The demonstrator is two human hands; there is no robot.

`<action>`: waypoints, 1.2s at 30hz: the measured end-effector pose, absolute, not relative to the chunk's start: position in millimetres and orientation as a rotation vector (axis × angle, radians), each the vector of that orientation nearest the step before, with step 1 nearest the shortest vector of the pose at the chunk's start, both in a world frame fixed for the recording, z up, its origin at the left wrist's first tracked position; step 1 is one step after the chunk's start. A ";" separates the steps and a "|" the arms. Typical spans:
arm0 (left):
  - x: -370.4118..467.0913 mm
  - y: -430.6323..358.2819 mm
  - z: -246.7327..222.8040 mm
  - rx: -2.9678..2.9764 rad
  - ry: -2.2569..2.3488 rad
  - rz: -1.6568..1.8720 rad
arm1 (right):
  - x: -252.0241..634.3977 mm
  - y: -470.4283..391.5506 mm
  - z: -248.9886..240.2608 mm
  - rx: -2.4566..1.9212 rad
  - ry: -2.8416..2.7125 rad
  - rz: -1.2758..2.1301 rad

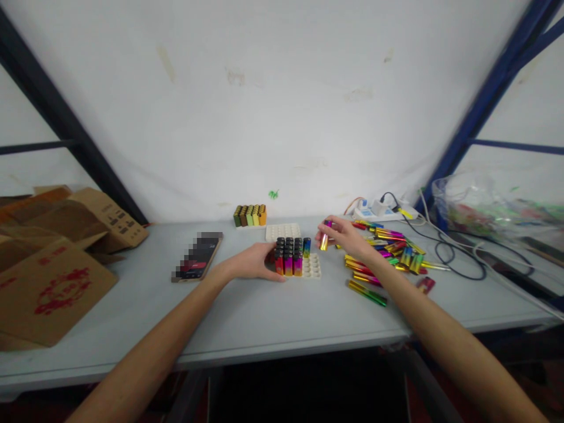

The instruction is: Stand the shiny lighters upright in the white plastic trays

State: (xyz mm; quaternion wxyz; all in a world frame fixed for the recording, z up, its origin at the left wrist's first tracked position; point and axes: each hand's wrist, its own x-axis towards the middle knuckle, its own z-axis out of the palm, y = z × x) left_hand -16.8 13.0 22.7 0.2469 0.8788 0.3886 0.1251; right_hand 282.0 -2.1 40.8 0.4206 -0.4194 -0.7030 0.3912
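Note:
My right hand (337, 232) pinches a shiny purple-and-gold lighter (325, 236) upright, just right of a white holed tray (314, 267) and above the table. My left hand (259, 261) is curved round the tray's left end, thumb along the front, against the standing lighters (288, 258). These stand in rows with dark tops and red, pink and purple bodies. One blue-green lighter (307, 247) begins a column on their right; the holes in front of it show bare. To the right, a loose heap of metallic lighters (388, 249) lies on the table under and beyond my right forearm.
Behind, a block of yellow and green lighters (250, 215) stands beside another white holed tray (282, 231). A phone (200, 257) lies left, near cardboard boxes (66, 282). A power strip (388, 210), cables and plastic bags (493, 205) occupy the right, between shelf posts.

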 end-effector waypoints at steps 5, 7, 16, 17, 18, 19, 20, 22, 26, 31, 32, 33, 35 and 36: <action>-16.8 13.5 22.0 2.402 1.049 0.344 | 277.0 -0.8 35.4 -0.987 -1.823 0.873; -16.4 12.9 22.6 2.403 1.066 0.338 | 276.0 2.4 29.5 -0.969 -1.781 0.868; -16.0 12.8 22.5 2.396 1.069 0.344 | 258.0 -1.7 19.4 -1.158 -1.755 0.575; -16.0 13.0 22.2 2.396 1.059 0.348 | 256.4 -2.6 19.4 -1.197 -1.743 0.544; -16.1 13.1 22.1 2.397 1.050 0.349 | 255.3 -3.0 19.2 -1.232 -1.727 0.522; -16.1 13.0 22.0 2.398 1.049 0.349 | 254.5 -3.1 18.7 -1.259 -1.710 0.505; -16.1 12.9 22.1 2.400 1.055 0.346 | 254.1 -2.7 17.9 -1.278 -1.694 0.490; -16.1 12.4 22.3 2.408 1.067 0.335 | 254.3 -1.3 16.1 -1.304 -1.665 0.468; -16.2 12.3 22.7 2.408 1.054 0.333 | 255.6 1.0 14.5 -1.332 -1.644 0.462; -16.3 12.6 23.3 2.400 1.040 0.336 | 254.5 -0.5 16.1 -1.348 -1.679 0.437; -16.2 12.4 23.6 2.405 1.036 0.335 | 254.1 -1.0 16.7 -1.342 -1.694 0.430; -16.2 12.2 23.8 2.409 1.036 0.335 | 254.0 -1.7 17.4 -1.329 -1.708 0.423; -16.0 11.9 24.0 2.412 1.046 0.335 | 254.6 -2.9 19.2 -1.284 -1.732 0.424; -15.9 11.8 24.0 2.411 1.053 0.336 | 255.6 -3.4 20.2 -1.257 -1.741 0.435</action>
